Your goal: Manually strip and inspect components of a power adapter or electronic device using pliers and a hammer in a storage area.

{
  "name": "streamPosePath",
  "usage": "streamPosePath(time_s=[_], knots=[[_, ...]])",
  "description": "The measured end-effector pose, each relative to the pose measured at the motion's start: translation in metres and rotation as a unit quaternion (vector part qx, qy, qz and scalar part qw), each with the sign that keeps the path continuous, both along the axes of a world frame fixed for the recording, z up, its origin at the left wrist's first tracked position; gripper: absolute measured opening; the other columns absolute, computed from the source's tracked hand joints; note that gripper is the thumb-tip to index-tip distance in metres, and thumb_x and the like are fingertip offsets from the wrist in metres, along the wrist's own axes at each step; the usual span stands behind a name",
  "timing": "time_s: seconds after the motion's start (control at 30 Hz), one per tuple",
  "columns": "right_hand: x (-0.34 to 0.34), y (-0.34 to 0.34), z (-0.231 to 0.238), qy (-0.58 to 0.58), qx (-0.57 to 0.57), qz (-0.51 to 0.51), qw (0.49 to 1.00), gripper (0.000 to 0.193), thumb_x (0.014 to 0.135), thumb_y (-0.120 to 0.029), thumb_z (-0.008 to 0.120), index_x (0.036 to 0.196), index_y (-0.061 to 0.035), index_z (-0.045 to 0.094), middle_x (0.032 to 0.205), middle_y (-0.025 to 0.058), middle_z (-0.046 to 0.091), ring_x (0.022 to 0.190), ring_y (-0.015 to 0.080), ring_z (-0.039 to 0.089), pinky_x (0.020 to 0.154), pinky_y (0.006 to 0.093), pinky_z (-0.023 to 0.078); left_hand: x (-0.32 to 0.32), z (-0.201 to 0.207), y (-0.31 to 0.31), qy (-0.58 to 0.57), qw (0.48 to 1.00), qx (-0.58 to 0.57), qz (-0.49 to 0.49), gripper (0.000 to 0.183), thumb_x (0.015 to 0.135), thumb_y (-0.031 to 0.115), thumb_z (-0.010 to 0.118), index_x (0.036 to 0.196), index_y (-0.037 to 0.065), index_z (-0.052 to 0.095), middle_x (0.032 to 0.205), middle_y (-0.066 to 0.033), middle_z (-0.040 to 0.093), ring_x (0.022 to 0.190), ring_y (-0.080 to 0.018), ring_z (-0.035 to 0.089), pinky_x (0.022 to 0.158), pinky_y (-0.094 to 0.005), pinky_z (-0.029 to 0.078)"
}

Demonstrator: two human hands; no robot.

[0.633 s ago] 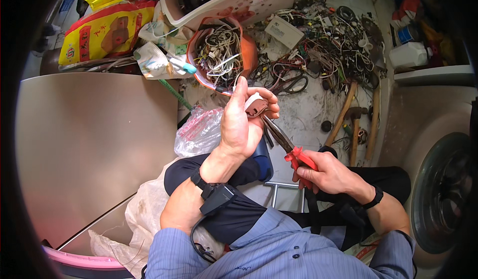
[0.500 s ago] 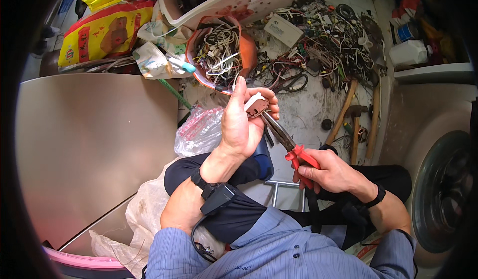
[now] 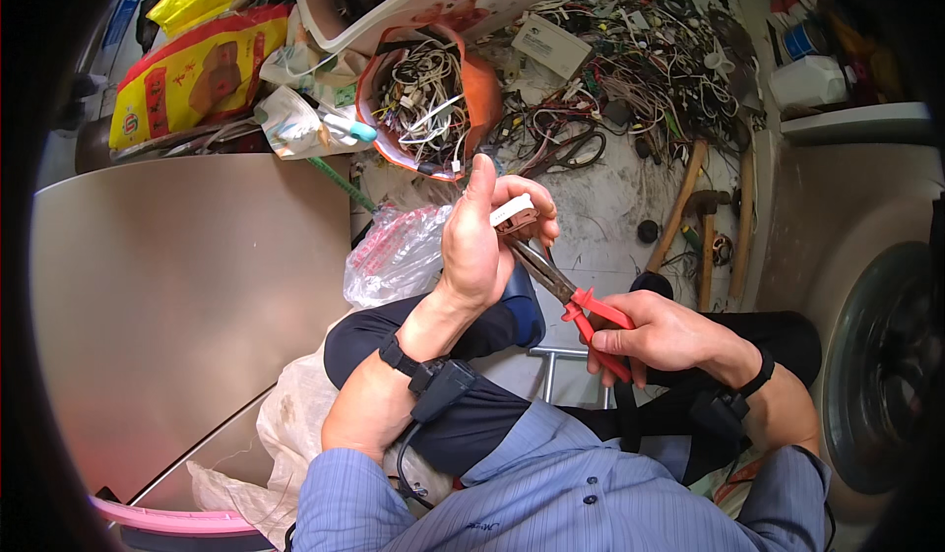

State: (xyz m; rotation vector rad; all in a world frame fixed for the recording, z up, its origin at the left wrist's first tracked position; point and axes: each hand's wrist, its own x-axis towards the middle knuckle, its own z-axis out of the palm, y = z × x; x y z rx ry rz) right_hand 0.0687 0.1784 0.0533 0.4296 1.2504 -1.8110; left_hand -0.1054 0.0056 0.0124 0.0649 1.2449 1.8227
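Observation:
Between the thumb and fingers of my left hand point(image 3: 471, 252) is a small white plastic housing point(image 3: 511, 210) with a brownish-pink inside; its exact kind is unclear. My right hand point(image 3: 667, 331) is closed round red-handled long-nose pliers point(image 3: 583, 306). Their handles are spread, and the jaws point up and left, ending just below the housing beside my left fingers. Whether the tips touch the housing I cannot tell. An orange basket point(image 3: 482, 109), filled with tangled cables point(image 3: 418, 94), stands just beyond my left hand.
A heap of wires point(image 3: 660, 69) covers the floor at the far right, with a cream box point(image 3: 552, 46) on it. Hammers point(image 3: 707, 227) lie at the right, beside a round-doored machine point(image 3: 881, 365). A metal panel point(image 3: 187, 296) fills the left; a clear plastic bag point(image 3: 394, 261) lies near it.
The white housing has turned in my left hand, showing more of its white side. The pliers' handles have spread wider, and the jaws have shifted slightly down and left.

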Motion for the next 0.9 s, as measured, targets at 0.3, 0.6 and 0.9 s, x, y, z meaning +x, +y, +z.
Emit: streamPosePath(time_s=[0.3,0.6,0.9], knots=[[0.001,0.006,0.007,0.015,0.003,-0.014,1.0,0.023,0.106,-0.021,0.054,0.106,0.0005,0.061,0.09,0.0076,0.071,0.072,0.0138,0.068,0.056,0.0293,0.057,0.002,0.002,0.002,-0.03,0.999,0.021,0.004,0.076,0.107,0.064,0.031,0.091,0.0,0.069,0.084,-0.0125,0.07,0.074,-0.0216,0.07,0.071,-0.0361,0.06],[0.002,0.013,0.004,0.011,0.014,-0.015,1.0,0.024,0.107,-0.022,0.055,0.114,-0.0007,0.061,0.09,0.0087,0.073,0.075,0.017,0.073,0.054,0.0273,0.057,0.003,0.003,0.003,0.034,0.996,0.032,-0.076,0.077,0.107,0.064,0.029,0.088,-0.001,0.066,0.089,-0.0127,0.068,0.079,-0.0223,0.07,0.075,-0.036,0.06],[0.003,0.009,-0.003,-0.047,-0.046,-0.097,0.993,0.035,0.108,-0.034,0.053,0.091,-0.005,0.065,0.069,0.0038,0.064,0.057,0.0121,0.059,0.051,0.026,0.042,0.004,0.012,0.003,0.197,0.968,-0.024,-0.152,0.047,0.109,0.039,0.052,0.091,-0.003,0.062,0.097,-0.0132,0.065,0.085,-0.0216,0.07,0.08,-0.0345,0.06]])
